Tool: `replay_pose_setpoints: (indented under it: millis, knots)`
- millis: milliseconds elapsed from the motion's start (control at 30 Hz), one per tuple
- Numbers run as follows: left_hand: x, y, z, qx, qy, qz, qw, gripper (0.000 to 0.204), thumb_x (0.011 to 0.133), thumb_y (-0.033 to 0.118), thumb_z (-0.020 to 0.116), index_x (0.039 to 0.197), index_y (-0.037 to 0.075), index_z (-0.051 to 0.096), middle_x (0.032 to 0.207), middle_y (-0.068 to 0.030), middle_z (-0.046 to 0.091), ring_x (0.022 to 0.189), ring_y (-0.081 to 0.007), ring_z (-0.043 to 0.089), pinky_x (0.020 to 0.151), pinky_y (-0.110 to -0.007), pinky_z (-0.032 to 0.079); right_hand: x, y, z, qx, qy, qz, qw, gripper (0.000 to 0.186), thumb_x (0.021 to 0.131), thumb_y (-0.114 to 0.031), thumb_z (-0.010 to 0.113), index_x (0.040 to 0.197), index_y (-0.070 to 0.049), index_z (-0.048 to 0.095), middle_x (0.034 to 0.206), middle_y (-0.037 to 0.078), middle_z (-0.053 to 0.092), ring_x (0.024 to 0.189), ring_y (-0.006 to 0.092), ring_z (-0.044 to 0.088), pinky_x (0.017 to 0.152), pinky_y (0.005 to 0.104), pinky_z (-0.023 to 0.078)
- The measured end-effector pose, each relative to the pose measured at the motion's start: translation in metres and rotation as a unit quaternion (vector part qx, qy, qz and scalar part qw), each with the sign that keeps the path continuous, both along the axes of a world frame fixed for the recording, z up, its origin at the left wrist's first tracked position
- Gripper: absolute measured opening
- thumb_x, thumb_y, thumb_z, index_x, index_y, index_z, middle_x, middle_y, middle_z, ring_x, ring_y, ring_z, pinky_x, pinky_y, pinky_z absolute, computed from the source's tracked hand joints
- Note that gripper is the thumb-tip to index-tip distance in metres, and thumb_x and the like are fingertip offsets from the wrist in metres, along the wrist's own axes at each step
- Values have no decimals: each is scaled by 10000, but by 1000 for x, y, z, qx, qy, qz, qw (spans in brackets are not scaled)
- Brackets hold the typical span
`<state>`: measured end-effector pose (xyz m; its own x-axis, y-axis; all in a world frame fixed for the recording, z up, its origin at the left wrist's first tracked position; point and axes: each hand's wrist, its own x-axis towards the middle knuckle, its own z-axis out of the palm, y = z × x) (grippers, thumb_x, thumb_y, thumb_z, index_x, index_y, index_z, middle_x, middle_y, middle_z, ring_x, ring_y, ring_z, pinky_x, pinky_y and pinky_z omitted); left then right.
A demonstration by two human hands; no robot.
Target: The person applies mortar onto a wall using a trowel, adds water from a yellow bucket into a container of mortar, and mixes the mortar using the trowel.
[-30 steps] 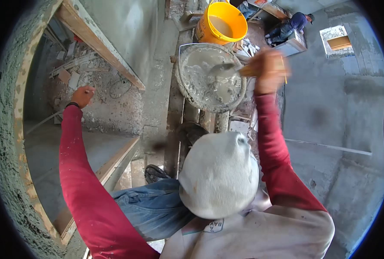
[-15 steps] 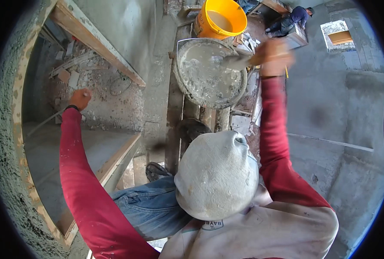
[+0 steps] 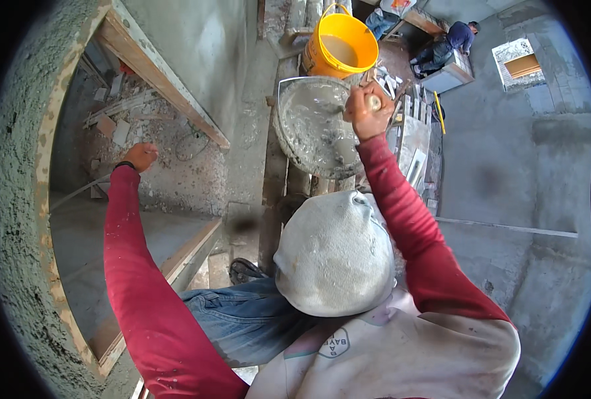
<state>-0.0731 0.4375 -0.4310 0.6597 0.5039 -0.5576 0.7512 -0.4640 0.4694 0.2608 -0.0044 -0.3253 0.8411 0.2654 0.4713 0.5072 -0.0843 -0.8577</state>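
Fingers closed on a handle above the tub

Right hand (image 3: 370, 121) is wrapped firmly around a light, round-ended handle (image 3: 374, 103), and the end of it shows among the fingers. What is fixed to this handle I cannot tell, because the hand covers it. The hand is over the right side of a round tub (image 3: 294, 158), where wet grey mix (image 3: 314, 120) lies. Left hand (image 3: 142, 157) is stretched out well apart, in front of the wood-framed opening; its fingers are half curled, loosely, and seem to hold nothing. A dark band (image 3: 124, 164) goes around this wrist.

Just beyond the tub stands a yellow bucket (image 3: 323, 61) with cloudy liquid inside. The tub rests on planks (image 3: 273, 179). Farther away, a person in dark clothes (image 3: 447, 45) leans beside a pale box-like piece (image 3: 445, 78).
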Motion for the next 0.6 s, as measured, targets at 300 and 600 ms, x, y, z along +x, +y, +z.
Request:
replay_pose_setpoints:
  millis: [300,600]
  knots:
    - [22,6,6,87,17,-71,994,275,853,253,574,1063,83,623,939,-116,647,765,-219,619,690,-386,496,101,-29,-19,-194,-160,-275,928,186,905,-266,532,849,-88,541,820,30,570,721,151,578,632,290,477]
    - [-23,12,16,64,-36,20,997,274,863,260,560,1077,95,606,830,-95,645,713,-220,617,685,-372,492,-13,27,136,120,12,208,971,96,885,-143,537,891,-47,532,704,34,533,601,111,514,516,252,418]
